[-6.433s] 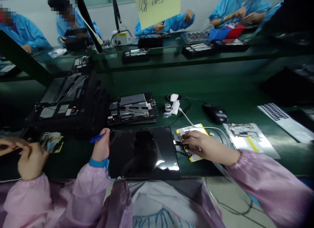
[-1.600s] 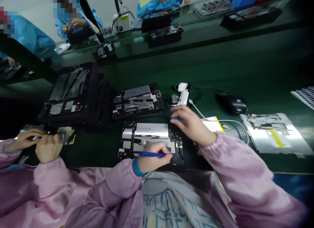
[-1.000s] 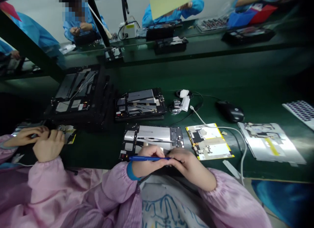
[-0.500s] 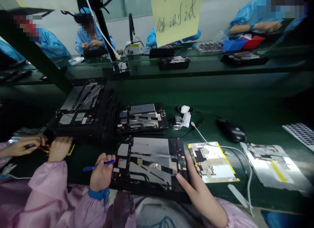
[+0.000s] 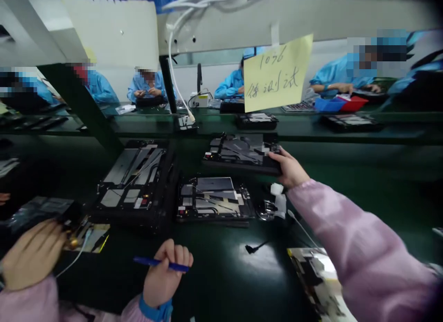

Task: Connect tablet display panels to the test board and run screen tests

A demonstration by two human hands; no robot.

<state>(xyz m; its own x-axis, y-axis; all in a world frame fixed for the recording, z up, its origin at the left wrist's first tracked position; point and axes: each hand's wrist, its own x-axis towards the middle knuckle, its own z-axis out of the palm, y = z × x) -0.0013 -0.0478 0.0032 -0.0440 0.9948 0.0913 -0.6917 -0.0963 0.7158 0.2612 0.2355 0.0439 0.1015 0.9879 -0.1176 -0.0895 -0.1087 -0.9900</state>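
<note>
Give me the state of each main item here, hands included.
Left hand: closed around blue pen
Blue pen: held crosswise
Right hand: gripping held device
Held device: insides exposed
Nearer device: lying, insides exposed
Device stack: piled, top insides exposed
Black plug: loose, unplugged
Yellow-edged panel: lying, partly behind sleeve
Yellow note: hanging, handwritten
White cable: dangling

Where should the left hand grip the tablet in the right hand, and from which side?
Probably take the tablet by its left rim, from the left: that end is free, the right hand grips the right end, and its open side faces up. The pen in the left hand may hinder it.
</note>
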